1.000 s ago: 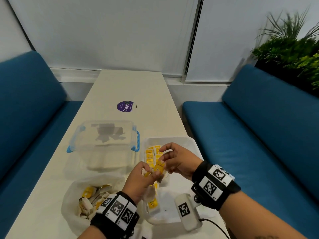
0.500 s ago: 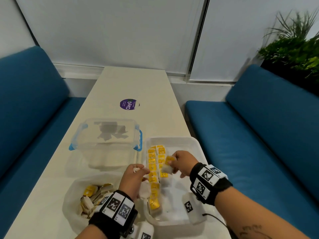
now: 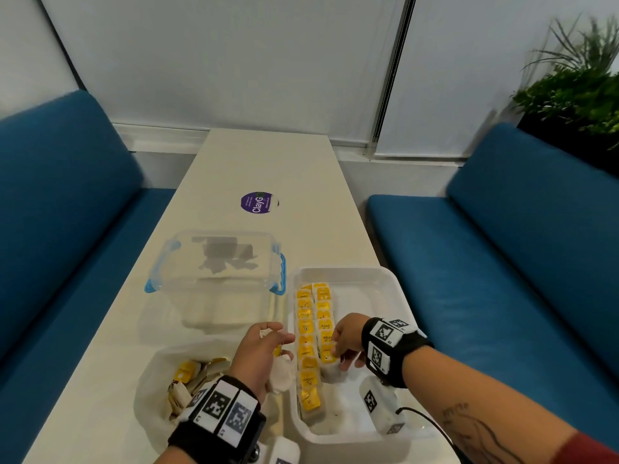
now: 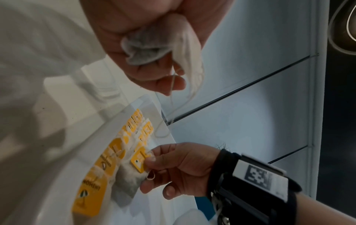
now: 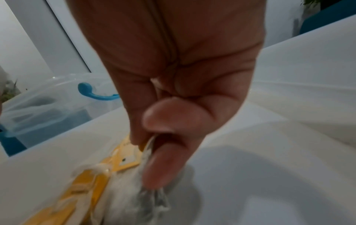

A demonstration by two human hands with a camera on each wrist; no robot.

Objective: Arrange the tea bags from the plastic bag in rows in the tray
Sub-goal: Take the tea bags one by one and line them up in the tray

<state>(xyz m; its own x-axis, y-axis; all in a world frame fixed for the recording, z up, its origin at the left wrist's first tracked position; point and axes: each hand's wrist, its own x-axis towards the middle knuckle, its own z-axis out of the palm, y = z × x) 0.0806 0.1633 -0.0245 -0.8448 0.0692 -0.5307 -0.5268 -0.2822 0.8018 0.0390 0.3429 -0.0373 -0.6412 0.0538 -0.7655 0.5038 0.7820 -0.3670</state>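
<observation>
A white tray [image 3: 395, 286] at the table's near right holds two rows of yellow-tagged tea bags [image 3: 306, 346]. My right hand [image 3: 338, 349] is down inside the tray at the near end of the second row. There it pinches a tea bag [image 4: 133, 172] by its yellow tag, seen close in the right wrist view as the tea bag [image 5: 134, 179] against the tray floor. My left hand [image 3: 268, 349], just left of the tray, grips more tea bags [image 4: 148, 50] in its curled fingers. The plastic bag [image 3: 157, 383] with several tea bags lies at the near left.
A clear lidded box [image 3: 217, 262] with blue clips stands behind the plastic bag. A purple round sticker [image 3: 257, 202] is farther up the cream table [image 3: 268, 162]. Blue benches [image 3: 502, 262] flank the table. The tray's right half is bare.
My right hand has carried one tea bag from mid-air near the left hand down into the tray, to the near end of the second row. The left hand drew back to the tray's left.
</observation>
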